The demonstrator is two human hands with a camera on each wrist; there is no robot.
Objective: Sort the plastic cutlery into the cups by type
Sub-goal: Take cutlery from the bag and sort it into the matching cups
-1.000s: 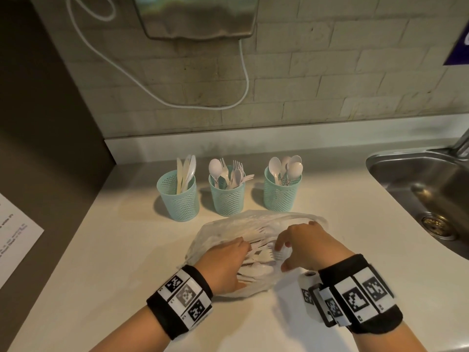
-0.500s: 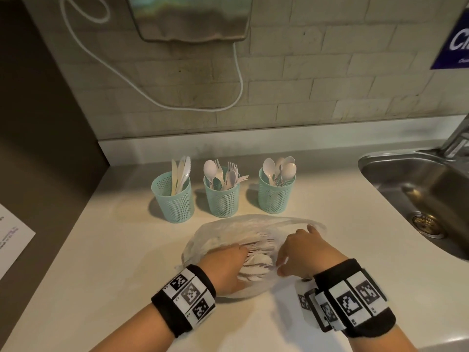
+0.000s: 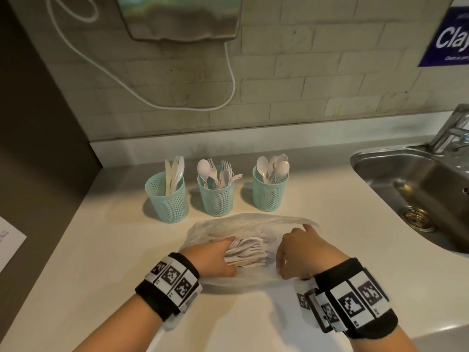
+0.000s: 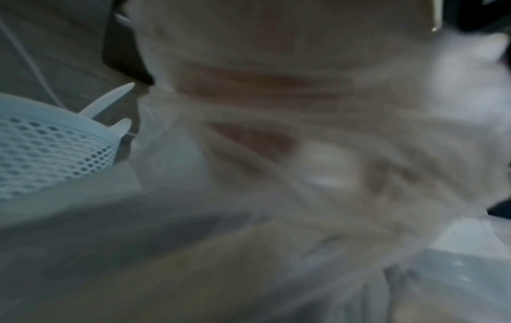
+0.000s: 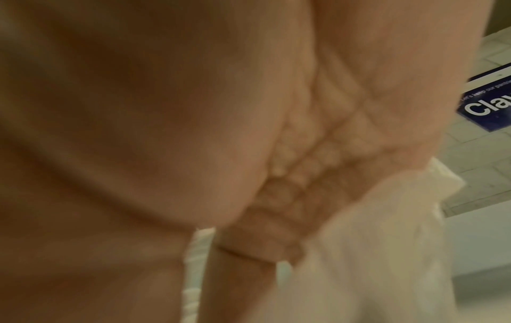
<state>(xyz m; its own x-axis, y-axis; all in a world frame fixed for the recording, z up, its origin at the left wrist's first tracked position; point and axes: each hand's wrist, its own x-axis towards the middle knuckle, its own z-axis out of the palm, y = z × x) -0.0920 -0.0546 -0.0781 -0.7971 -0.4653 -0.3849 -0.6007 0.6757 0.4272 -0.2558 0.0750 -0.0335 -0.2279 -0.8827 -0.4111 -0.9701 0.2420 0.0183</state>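
Three teal mesh cups stand in a row: the left cup holds knives, the middle cup forks and one spoon, the right cup spoons. In front of them lies a clear plastic bag with a pile of white cutlery inside. My left hand reaches into the bag and grips the near ends of the pile. My right hand pinches the bag's right edge; in the right wrist view its curled fingers hold the bag film. The left wrist view is blurred by the bag, with the left cup beside it.
A steel sink with a tap lies to the right. The tiled wall behind carries a dispenser, a white cable and a blue sign. A sheet of paper lies beyond the counter's left edge.
The loose cutlery in the bag is now gathered into a bundle at my left hand. My right hand has moved right along the bag's edge, away from the pile.
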